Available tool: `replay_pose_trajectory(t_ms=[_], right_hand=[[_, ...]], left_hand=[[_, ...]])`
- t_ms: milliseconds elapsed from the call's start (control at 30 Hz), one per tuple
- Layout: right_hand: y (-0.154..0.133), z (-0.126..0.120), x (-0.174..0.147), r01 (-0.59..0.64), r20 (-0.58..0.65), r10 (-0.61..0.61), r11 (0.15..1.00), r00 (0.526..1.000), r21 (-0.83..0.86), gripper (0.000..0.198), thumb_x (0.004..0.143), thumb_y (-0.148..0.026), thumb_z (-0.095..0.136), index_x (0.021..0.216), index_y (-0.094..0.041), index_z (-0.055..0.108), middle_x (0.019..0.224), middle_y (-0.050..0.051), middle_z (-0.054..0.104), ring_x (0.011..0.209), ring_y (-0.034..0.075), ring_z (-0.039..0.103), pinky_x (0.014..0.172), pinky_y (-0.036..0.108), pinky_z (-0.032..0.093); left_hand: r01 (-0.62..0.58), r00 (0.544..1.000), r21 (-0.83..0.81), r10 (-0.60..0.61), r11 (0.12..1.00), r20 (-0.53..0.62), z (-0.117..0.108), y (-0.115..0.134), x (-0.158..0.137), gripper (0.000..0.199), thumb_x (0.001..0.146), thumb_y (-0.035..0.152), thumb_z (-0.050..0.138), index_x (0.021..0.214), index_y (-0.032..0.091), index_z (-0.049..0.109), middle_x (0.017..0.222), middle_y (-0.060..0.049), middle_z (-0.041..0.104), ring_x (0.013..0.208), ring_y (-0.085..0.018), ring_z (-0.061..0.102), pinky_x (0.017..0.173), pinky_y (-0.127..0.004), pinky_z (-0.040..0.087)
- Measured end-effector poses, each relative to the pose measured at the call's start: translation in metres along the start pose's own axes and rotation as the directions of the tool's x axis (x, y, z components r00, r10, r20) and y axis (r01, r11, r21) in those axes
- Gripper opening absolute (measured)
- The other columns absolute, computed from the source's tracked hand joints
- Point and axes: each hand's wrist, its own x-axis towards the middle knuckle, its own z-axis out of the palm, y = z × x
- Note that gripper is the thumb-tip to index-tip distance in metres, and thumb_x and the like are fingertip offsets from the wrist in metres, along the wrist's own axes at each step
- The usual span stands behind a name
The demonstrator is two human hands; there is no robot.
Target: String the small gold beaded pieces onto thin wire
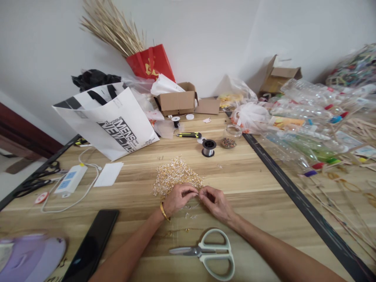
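My left hand (179,199), with a gold bracelet (165,211) at its wrist, is closed in a pinch at the near edge of a pile of clear and gold beads (173,174). Fingertip to fingertip with it, my right hand (216,201) pinches too. What sits between the fingers is too small to make out. Below the hands lie a few loose clear beads (190,216) and a thin gold chain (187,230). Scissors (216,250) with pale handles rest between my forearms, blades pointing left.
Behind the beads are a wire spool (208,149), a yellow-black utility knife (188,135) and a jar of small beads (228,141). A white paper bag (108,121), power strip (70,180) and phone (91,244) are left. Plastic bottles (305,113) crowd the right.
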Motion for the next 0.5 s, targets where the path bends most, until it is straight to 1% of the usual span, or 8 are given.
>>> replay_pose_trajectory(t_ms=[333,500], right_hand=[[-0.0013,0.0,0.0002,0.01,-0.025,-0.01,1.0,1.0,-0.017,0.018,0.084,-0.028,0.05,0.072,-0.015,0.055,0.058,-0.002,0.046,0.054,0.01,0.039,0.049,0.021,0.031],[-0.0021,0.0,0.0003,0.009,-0.016,-0.009,1.0,1.0,-0.006,0.019,0.085,-0.029,0.05,0.072,-0.015,0.054,0.058,-0.003,0.045,0.054,0.01,0.039,0.049,0.021,0.03]], left_hand=[[0.002,1.0,0.01,-0.002,1.0,0.009,0.0005,-0.0016,-0.0003,0.014,0.083,0.024,0.057,0.08,0.015,0.068,0.078,-0.005,0.069,0.073,-0.015,0.061,0.071,-0.026,0.047],[0.01,1.0,0.019,-0.01,1.0,0.016,0.0007,-0.003,-0.0006,0.014,0.083,0.024,0.057,0.08,0.015,0.069,0.077,-0.004,0.069,0.072,-0.015,0.061,0.07,-0.026,0.046]])
